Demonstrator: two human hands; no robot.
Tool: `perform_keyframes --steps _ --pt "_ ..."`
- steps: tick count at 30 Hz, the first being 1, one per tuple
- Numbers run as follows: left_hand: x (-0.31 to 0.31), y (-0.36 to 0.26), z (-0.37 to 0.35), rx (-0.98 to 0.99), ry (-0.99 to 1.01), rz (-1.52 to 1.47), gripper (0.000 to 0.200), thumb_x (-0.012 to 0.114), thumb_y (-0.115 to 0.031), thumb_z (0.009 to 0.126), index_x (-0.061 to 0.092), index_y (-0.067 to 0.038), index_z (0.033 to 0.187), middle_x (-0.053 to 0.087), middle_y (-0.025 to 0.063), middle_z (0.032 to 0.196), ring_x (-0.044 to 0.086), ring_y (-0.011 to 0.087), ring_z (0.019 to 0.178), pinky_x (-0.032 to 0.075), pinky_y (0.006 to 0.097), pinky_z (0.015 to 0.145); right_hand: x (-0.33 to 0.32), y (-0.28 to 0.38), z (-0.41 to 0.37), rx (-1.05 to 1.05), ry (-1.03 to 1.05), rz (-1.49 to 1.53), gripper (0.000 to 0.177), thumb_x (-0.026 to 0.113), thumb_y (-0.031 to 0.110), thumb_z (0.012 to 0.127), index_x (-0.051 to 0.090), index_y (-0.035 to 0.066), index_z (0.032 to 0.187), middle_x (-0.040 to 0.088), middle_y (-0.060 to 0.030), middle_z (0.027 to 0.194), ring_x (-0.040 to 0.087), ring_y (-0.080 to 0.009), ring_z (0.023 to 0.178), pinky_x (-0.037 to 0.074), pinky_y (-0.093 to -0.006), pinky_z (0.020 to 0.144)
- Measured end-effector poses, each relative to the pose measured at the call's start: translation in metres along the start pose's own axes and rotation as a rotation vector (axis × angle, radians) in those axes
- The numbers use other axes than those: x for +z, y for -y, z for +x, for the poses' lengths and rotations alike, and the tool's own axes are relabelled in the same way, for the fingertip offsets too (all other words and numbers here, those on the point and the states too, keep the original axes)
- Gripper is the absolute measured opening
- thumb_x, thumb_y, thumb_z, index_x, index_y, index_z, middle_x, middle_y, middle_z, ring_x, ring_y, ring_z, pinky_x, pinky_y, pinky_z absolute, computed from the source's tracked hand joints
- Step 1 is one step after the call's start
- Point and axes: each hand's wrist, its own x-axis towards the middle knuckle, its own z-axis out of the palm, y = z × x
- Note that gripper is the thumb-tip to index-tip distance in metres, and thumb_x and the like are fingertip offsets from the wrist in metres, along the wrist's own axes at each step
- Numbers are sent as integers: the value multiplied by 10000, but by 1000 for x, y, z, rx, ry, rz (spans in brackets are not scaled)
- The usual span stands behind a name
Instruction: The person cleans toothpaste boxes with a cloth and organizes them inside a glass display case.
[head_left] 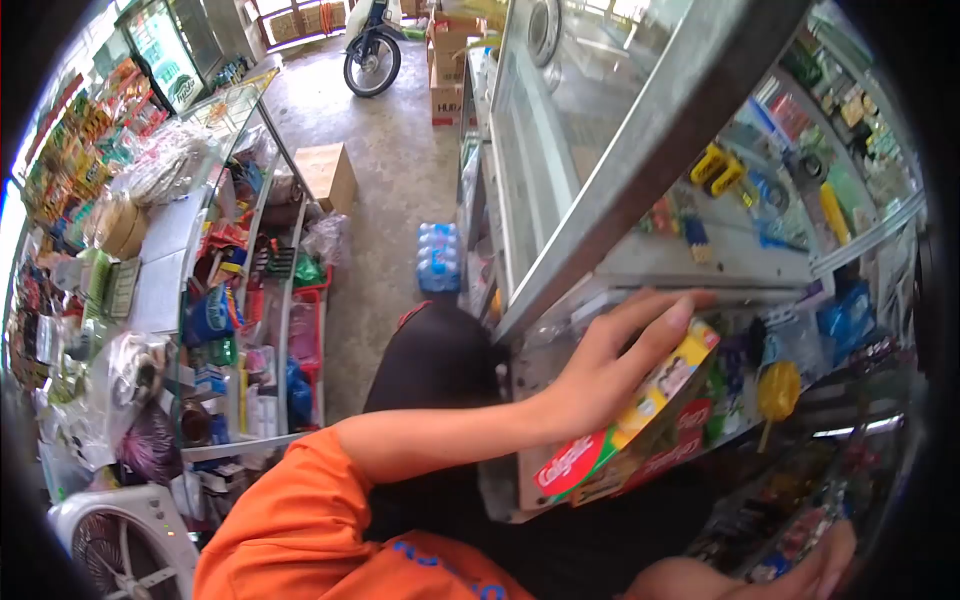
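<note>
My left hand (600, 375), at the end of an orange sleeve, reaches across to the glass cabinet's lower shelf with its fingers stretched out. Its thumb and palm lie along a yellow, red and green Colgate toothpaste box (628, 418); the hand is against or just above it, and its underside is hidden. Below that box sit red boxes (688, 418). At the bottom right edge is my right hand (770, 578), partly cut off, its fingers apart. It is beside small colourful packets (795, 545), blurred and too small to name.
A metal-framed glass cabinet (640, 150) rises close on the right. A yellow lollipop-shaped item (778, 390) hangs by its shelf. Left stands a loaded glass counter (165, 240), with a fan (125, 545) below. A bottle pack (438, 257) and carton (326, 178) stand on the aisle floor.
</note>
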Motion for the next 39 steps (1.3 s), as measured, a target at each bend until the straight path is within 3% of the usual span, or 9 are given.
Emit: perform_keyframes --steps 22,24,25,27,28,34,35,36,39 --pt "-7 2 -8 -64 16 -9 551 396 -420 1153 565 -2 1468 640 86 1235 566 112 1166 419 289 1042 40 26 -2 277 25 99 830 530 750 660 206 31 919 451 -165 895 363 -85 764 273 -205 914" --pt "-10 2 -9 -76 27 -5 554 394 -424 1153 562 -2 1471 637 83 1238 563 107 1164 419 286 1039 46 21 -3 209 -26 374 606 507 511 819 196 2 928 385 -140 989 353 -62 903 256 -151 912" --pt "-8 5 -10 -82 24 -28 562 391 -431 1152 559 -3 1476 633 78 1228 562 104 1147 421 283 1028 42 21 -2 217 -17 361 606 507 511 819 196 2 928 385 -140 989 353 -62 903 256 -151 912" --pt "-9 4 -2 -74 35 -27 570 388 -439 1152 555 -4 1480 629 73 1219 561 100 1130 423 280 1016 46 14 -1 134 -8 615 716 591 520 609 119 44 863 357 -230 887 352 -214 837 251 -221 929" --pt "-9 1 -3 -57 32 4 573 383 -442 1153 554 -5 1483 626 68 1209 564 100 1117 427 280 1007 55 9 3 135 -11 632 716 591 520 609 119 44 863 357 -230 887 352 -214 837 251 -221 929" --pt "-7 0 -6 -40 12 -2 585 358 -449 1156 537 -11 1500 636 67 1180 581 100 1114 439 276 996 117 -26 89 -327 -426 603 654 387 751 1015 595 289 1429 633 -58 1003 601 -240 852 385 -373 688" --pt "-7 -1 -6 -55 10 -40 594 349 -459 1156 537 -13 1501 648 72 1177 582 101 1116 441 277 996 119 -41 80 -323 -321 827 851 416 646 1003 447 -90 1429 560 -261 1334 533 -314 1192 365 -431 1082" --pt "-7 -2 -6 -70 7 -78 604 340 -469 1155 537 -15 1502 660 78 1173 583 103 1117 444 278 997 128 -56 64 47 -696 234 764 469 565 1012 440 -68 1438 561 -199 1320 521 -247 1072 390 -390 970" --pt "-6 -3 -6 -80 -20 -175 632 308 -495 1153 552 -16 1486 678 91 1205 593 117 1118 457 292 1001 158 -74 63 375 -419 -98 888 617 556 943 367 -31 1561 603 -155 1317 580 -232 1066 463 -378 925"
